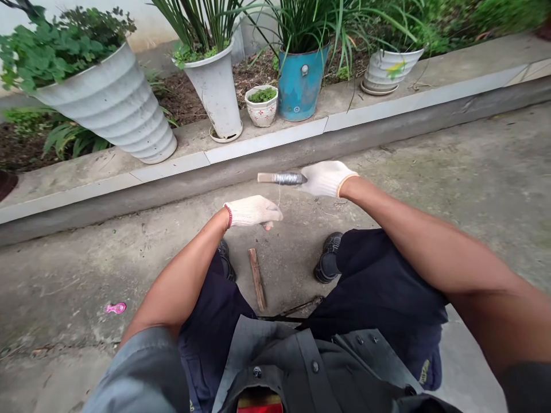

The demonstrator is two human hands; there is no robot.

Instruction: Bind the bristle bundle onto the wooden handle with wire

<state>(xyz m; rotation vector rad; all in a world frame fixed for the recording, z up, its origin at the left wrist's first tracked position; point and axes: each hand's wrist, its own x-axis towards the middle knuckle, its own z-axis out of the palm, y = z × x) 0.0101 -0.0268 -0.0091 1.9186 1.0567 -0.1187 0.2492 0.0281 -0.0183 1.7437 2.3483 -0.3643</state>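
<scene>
My right hand [325, 178], in a white knit glove, grips one end of a short wooden stick [264, 178]. Tight turns of silvery wire [287, 179] are wound round the stick, which points to the left and lies almost level. A thin loose strand [279, 197] hangs from the winding down to my left hand [253, 211]. That hand, gloved too, is closed with thumb and fingertips pinched at the strand's lower end. Below it, a second wooden stick [257, 279] lies on the concrete between my shoes, touched by neither hand.
A low tiled ledge [267, 140] runs across in front. On it stand a ribbed white planter [112, 103], a tall white pot [217, 92], a small patterned pot [262, 112], a blue bucket [301, 86] and another white pot [390, 71]. A pink object [115, 308] lies at left.
</scene>
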